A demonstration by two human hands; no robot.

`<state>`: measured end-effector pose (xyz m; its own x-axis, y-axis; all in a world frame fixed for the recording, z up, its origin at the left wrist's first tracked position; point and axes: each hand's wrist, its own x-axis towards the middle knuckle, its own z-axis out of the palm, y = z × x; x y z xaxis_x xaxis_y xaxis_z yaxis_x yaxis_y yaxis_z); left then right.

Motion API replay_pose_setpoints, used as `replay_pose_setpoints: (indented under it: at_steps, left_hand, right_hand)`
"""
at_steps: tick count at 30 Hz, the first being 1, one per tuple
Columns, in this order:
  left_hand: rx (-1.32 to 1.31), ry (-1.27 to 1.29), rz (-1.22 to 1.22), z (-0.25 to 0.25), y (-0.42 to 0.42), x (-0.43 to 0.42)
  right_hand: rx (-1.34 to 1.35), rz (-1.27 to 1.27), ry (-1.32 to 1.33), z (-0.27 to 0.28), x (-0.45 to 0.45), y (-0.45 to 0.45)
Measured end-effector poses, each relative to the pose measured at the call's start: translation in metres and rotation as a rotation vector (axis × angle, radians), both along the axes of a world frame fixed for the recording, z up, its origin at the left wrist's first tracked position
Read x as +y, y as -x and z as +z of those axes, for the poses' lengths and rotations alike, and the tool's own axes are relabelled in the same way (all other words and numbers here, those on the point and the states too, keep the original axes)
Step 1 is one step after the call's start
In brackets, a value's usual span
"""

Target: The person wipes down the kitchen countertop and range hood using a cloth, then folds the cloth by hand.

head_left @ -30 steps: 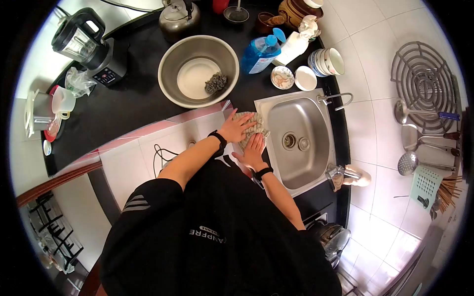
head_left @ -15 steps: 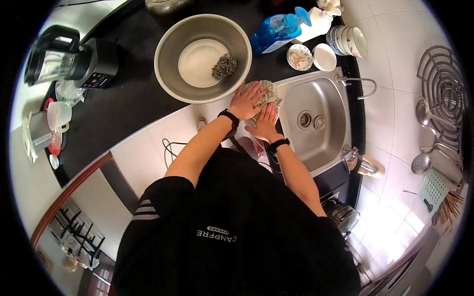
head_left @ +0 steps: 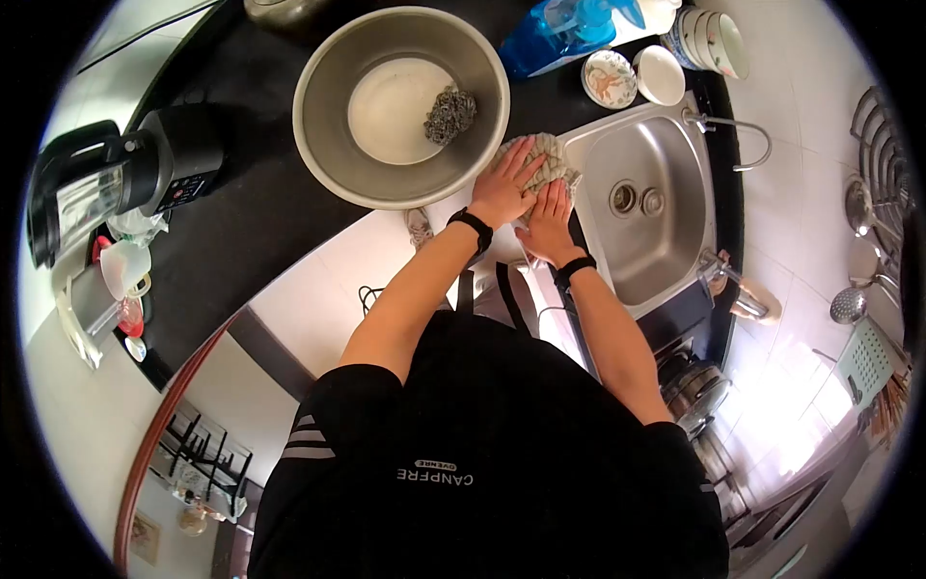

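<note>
A folded patterned cloth [head_left: 548,154] lies on the counter's corner between the big metal basin and the sink. My left hand [head_left: 504,189] rests flat on its left part, fingers spread. On its lower right part lies my right hand [head_left: 551,224], palm down with the fingers stretched out. The hands are close together, and neither is wrapped round the cloth. The metal basin [head_left: 328,121], just left of the cloth, holds a steel-wool scrubber [head_left: 450,117]. To the right of my hands is the steel sink [head_left: 641,241].
A blue soap bottle [head_left: 555,37], a patterned dish [head_left: 610,79], a white bowl [head_left: 661,75] and stacked bowls [head_left: 712,43] stand behind the sink. A blender [head_left: 145,164] stands at the left. The tap [head_left: 748,125] curves over the right side.
The view has shifted, so the basin looks larger and the sink sits further right. Both hands have stayed on the cloth, with little visible change in their pose.
</note>
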<state>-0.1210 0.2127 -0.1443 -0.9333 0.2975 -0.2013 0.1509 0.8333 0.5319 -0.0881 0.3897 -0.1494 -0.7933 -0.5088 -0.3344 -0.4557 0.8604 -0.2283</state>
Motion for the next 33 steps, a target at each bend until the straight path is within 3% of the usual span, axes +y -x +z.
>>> replay_pose_setpoints:
  at_steps: [9,13,16,18,20,23,25,26,28,29,31,33]
  left_hand:
    - [-0.062,-0.103,0.057,0.005,0.001,-0.001]
    - [0.055,-0.027,0.061,-0.006,-0.005,0.002]
    - [0.047,-0.175,0.103,-0.017,-0.002,0.007]
    - [0.006,-0.029,0.073,-0.004,-0.006,0.007]
    - [0.19,0.07,0.112,-0.003,-0.019,0.008]
    - [0.211,-0.021,0.012,0.013,-0.045,0.001]
    - [0.312,-0.217,-0.088,0.025,-0.072,-0.008]
    - [0.119,-0.297,-0.177,0.065,-0.081,-0.025]
    - [-0.346,-0.28,-0.517,0.09,-0.096,-0.041]
    - [-0.318,-0.49,-0.478,0.101,-0.113,-0.054]
    - [-0.183,-0.785,-0.364,0.154,-0.149,-0.096]
    - [0.015,-0.92,-0.24,0.236,-0.173,-0.15]
  right_hand:
    - [0.045,-0.008,-0.023,-0.007,-0.001,-0.001]
    - [0.096,0.011,-0.007,-0.009,0.004,-0.006]
    - [0.214,0.061,0.059,-0.019,0.006,-0.002]
    - [0.251,0.015,0.125,-0.006,-0.001,-0.005]
    - [0.168,-0.13,0.271,0.008,-0.011,-0.017]
    - [0.12,-0.332,0.407,0.01,-0.002,-0.049]
    - [0.111,-0.421,0.406,0.005,0.01,-0.094]
    - [0.098,-0.425,0.438,0.014,0.007,-0.112]
    - [-0.009,-0.558,0.391,0.034,-0.005,-0.153]
    - [-0.104,-0.686,0.312,0.046,-0.013,-0.176]
    - [0.086,-0.477,0.461,0.018,-0.004,-0.234]
    - [-0.275,-0.629,0.336,-0.001,0.008,-0.29]
